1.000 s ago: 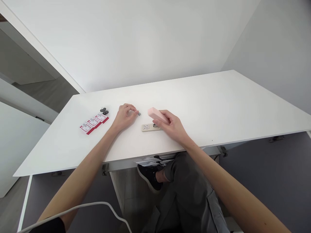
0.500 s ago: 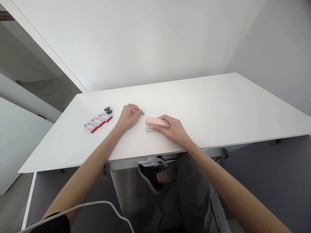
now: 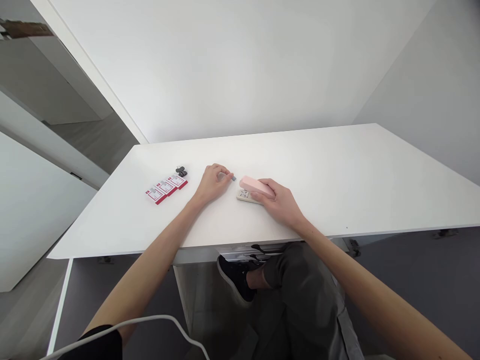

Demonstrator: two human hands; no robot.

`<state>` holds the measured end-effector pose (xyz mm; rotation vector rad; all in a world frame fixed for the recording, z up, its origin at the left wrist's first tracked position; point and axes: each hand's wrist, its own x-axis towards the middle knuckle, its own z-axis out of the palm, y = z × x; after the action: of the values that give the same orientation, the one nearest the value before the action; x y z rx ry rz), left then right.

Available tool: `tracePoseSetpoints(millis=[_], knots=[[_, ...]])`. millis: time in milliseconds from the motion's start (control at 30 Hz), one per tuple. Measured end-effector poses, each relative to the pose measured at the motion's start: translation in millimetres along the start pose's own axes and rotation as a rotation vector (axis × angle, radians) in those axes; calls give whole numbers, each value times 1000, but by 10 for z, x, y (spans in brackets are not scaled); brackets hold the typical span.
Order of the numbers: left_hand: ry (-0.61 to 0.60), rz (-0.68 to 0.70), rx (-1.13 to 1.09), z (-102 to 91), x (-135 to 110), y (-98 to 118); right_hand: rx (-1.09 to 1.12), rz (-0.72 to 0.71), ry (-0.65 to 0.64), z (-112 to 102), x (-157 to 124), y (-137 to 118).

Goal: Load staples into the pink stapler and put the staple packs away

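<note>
My right hand (image 3: 282, 201) is closed around the back half of a pink stapler (image 3: 252, 184), with the thumb along its near side. The stapler's cream base (image 3: 243, 195), with a dark pattern on it, lies on the white table, and its pink upper arm is tilted up from it at the front. Just left of the stapler's front end, my left hand (image 3: 214, 183) pinches a small grey strip of staples (image 3: 233, 177) between thumb and finger. The strip does not touch the stapler. My palm and fingers hide the stapler's rear.
Several red-and-white cards (image 3: 165, 187) lie overlapping on the left of the white table (image 3: 330, 175). A small dark object (image 3: 181, 171) of unclear kind sits behind them. A white cable (image 3: 161, 317) crosses in front of my left arm. A wall (image 3: 240, 70) rises behind the table.
The view has shifted, so everything sits further right in the picture. The stapler has turned slightly and the gap between its upper arm and base looks a little wider. Both hands keep their holds.
</note>
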<state>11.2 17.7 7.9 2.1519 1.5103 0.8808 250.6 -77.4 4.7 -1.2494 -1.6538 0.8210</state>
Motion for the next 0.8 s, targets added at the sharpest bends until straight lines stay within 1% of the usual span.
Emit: tracePoseSetpoints(millis=[167, 233, 267, 333, 400, 433, 500, 567, 667, 733, 800], knots=[[6, 17, -31, 3, -3, -24, 168, 97, 128, 87, 186, -25], [43, 11, -87, -2, -9, -29, 226, 115, 181, 151, 316, -25], [83, 2, -123, -8, -12, -31, 247, 127, 208, 189, 387, -19], [201, -25, -199, -24, -14, -32, 258, 158, 255, 278, 528, 1], [333, -74, -278, -49, -4, -37, 235, 174, 278, 386, 660, 27], [379, -105, -326, -64, 6, -43, 216, 170, 276, 447, 720, 39], [402, -158, -474, -103, 34, -58, 180, 139, 257, 580, 829, 51], [334, -191, -702, -152, 60, -76, 150, 88, 227, 718, 921, 43], [156, -222, -1052, -236, 59, -90, 131, 24, 178, 909, 1033, 1], [46, -226, -1168, -284, 29, -87, 138, 7, 148, 1015, 1091, -36], [-40, -213, -1198, -312, -11, -80, 152, 5, 115, 1111, 1143, -73]])
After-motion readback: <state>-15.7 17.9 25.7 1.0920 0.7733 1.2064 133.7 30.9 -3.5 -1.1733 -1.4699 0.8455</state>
